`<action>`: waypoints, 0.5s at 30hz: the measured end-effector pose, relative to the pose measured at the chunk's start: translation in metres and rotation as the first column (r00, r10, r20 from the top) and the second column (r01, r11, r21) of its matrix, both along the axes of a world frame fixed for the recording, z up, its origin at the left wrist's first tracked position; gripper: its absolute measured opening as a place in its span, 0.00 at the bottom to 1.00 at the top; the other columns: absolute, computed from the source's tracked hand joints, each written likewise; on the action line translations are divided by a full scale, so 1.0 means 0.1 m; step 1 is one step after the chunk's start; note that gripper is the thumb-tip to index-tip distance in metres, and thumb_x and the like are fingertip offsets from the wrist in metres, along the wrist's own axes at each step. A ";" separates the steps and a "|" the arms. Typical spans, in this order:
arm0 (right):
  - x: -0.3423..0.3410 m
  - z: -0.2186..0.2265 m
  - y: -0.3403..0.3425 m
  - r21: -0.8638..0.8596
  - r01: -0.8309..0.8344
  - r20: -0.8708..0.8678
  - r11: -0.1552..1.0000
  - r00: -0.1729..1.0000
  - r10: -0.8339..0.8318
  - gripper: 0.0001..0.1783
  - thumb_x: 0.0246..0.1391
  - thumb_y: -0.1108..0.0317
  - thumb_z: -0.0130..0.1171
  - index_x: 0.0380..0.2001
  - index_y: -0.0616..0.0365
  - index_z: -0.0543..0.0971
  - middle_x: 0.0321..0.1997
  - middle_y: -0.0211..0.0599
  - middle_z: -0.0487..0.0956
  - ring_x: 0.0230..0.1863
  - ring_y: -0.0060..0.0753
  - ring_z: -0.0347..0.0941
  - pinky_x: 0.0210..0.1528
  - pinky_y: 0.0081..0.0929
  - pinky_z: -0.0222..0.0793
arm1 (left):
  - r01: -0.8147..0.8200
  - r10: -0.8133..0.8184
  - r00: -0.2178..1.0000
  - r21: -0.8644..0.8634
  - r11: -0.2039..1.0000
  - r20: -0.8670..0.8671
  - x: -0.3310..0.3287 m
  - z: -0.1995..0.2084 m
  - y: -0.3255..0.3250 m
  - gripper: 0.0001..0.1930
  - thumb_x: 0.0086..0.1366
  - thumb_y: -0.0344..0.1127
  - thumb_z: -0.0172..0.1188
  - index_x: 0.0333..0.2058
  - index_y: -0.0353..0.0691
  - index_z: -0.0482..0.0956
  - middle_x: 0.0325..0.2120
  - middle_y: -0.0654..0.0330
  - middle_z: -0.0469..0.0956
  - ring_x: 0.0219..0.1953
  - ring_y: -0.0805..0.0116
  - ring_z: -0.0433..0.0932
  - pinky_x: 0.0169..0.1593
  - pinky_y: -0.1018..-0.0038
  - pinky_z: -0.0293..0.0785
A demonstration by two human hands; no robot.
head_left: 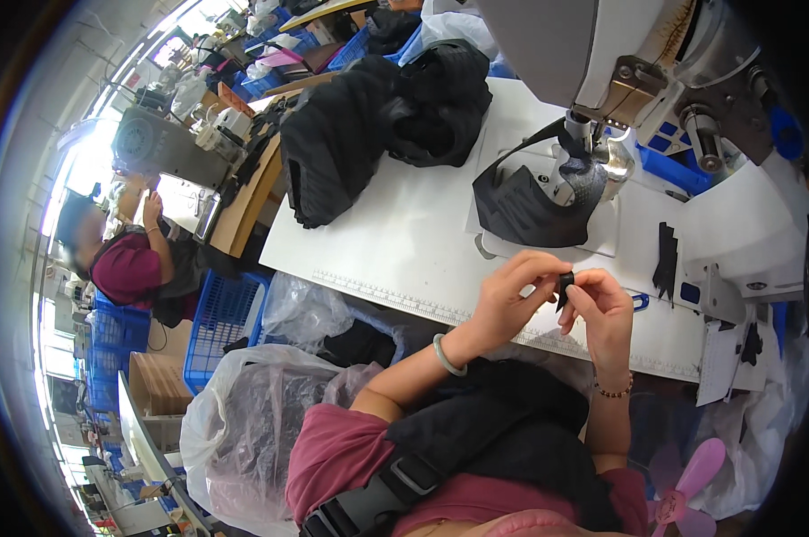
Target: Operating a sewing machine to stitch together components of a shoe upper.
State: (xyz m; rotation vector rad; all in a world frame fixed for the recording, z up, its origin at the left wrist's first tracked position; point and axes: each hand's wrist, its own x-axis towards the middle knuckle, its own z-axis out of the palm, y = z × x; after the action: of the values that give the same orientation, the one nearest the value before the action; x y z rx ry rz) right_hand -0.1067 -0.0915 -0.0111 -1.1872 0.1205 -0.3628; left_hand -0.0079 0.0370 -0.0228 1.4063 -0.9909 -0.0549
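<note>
Left hand (509, 300) and right hand (608, 315) pinch a strip (565, 286) near the bench's (378, 233) near edge; a slack grip could drop it.

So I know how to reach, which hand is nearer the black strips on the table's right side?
Right. The right hand is left of the black strips, nearer the body; the left hand is farther left.

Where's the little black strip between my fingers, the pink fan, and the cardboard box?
Black strip (566, 284), head view: its upper part.
Pink fan (693, 481), head view: one blade.
Cardboard box (161, 387), head view: its side.
</note>
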 end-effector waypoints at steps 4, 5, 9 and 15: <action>0.06 -0.01 0.01 -0.026 0.002 0.009 1.000 1.000 -0.002 0.06 0.57 0.78 0.54 0.39 0.66 0.72 0.29 0.35 0.76 0.25 0.20 0.74 0.25 0.16 0.72 | 0.005 -0.009 0.995 -0.044 0.999 -0.098 0.03 -0.03 0.00 0.12 0.60 0.17 0.54 0.42 0.33 0.77 0.40 0.55 0.75 0.40 0.70 0.78 0.40 0.76 0.81; 0.07 -0.01 0.02 -0.021 0.000 0.015 1.000 1.000 0.001 0.06 0.57 0.78 0.54 0.38 0.66 0.72 0.29 0.35 0.76 0.24 0.20 0.74 0.25 0.16 0.72 | 0.001 -0.004 0.996 -0.039 0.999 -0.085 0.04 -0.04 0.00 0.12 0.60 0.17 0.55 0.42 0.33 0.77 0.40 0.55 0.75 0.40 0.70 0.78 0.41 0.76 0.80; 0.11 0.02 0.03 -0.019 -0.010 0.028 1.000 1.000 0.010 0.06 0.57 0.78 0.54 0.38 0.65 0.72 0.28 0.34 0.76 0.24 0.19 0.74 0.25 0.16 0.72 | -0.009 0.006 0.995 -0.021 1.000 -0.098 0.07 -0.03 0.01 0.11 0.60 0.18 0.55 0.42 0.32 0.76 0.40 0.56 0.76 0.40 0.70 0.78 0.43 0.77 0.78; 0.16 0.04 0.05 -0.016 0.006 0.034 1.000 0.999 -0.005 0.06 0.56 0.78 0.55 0.38 0.65 0.73 0.27 0.33 0.76 0.24 0.19 0.74 0.25 0.17 0.72 | -0.032 0.030 0.996 -0.017 0.999 -0.081 0.10 0.02 0.01 0.11 0.60 0.17 0.55 0.41 0.32 0.77 0.39 0.58 0.75 0.37 0.74 0.77 0.38 0.81 0.75</action>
State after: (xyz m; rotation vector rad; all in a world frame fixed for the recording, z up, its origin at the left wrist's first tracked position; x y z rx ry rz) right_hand -0.0908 -0.0865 -0.0075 -1.1968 0.0916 -0.3889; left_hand 0.0017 0.0382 -0.0206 1.3920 -0.9000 -0.0792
